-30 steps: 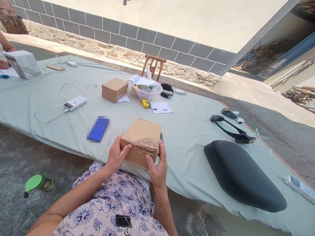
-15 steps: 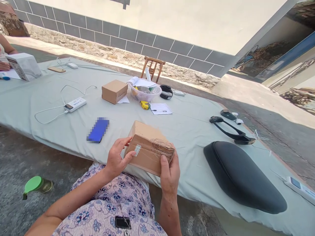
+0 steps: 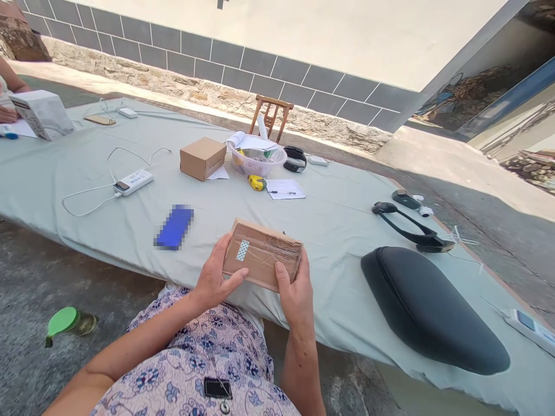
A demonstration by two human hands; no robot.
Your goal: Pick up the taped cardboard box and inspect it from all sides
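Observation:
A brown cardboard box [image 3: 260, 263] is held between my two hands at the near edge of the table. Its taped face is turned toward me, with a small patterned sticker on the left and crumpled, torn-looking cardboard at the upper right. My left hand [image 3: 217, 274] grips the left side, thumb across the lower front. My right hand [image 3: 295, 286] holds the right side, thumb pressed on the front face. The fingers behind the box are hidden. A phone with a blurred blue screen [image 3: 174, 227] lies to the left of the box.
Farther back are another cardboard box [image 3: 202, 159], a plastic basin [image 3: 255, 164], a yellow tape measure [image 3: 256, 182] and paper [image 3: 286, 189]. A white power bank [image 3: 134, 182] lies left; a black headband-like device [image 3: 407, 228] and black cushion [image 3: 433, 312] lie right. Another person's hand [image 3: 7, 114] shows far left.
The box has tipped so its taped face points more squarely at me and its top side no longer shows. My left hand has shifted its grip down its left edge.

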